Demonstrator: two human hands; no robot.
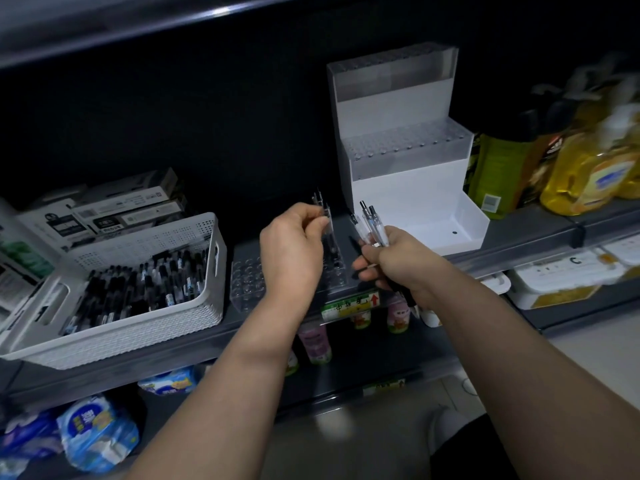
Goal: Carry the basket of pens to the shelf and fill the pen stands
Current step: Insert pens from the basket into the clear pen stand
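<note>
A white perforated basket (145, 327) full of black pens stands on the dark shelf (519, 251) at the left. Right of it lies a clear acrylic pen stand (247, 282) with rows of round holes; a couple of pens stand upright in its far part. My left hand (292, 251) pinches one pen (327, 223) by its upper end over the stand. My right hand (394, 261) grips a bundle of clear-barrelled pens (369, 223), tips up, just right of the stand. A tall white stepped pen stand (401, 161) with empty holes stands behind my right hand.
Boxed goods (117, 209) are stacked behind the basket. Yellow and green bottles (568, 161) crowd the shelf at the right. Below the shelf sit small bottles (315, 341), a white tub (554, 282) and blue tissue packs (97, 434).
</note>
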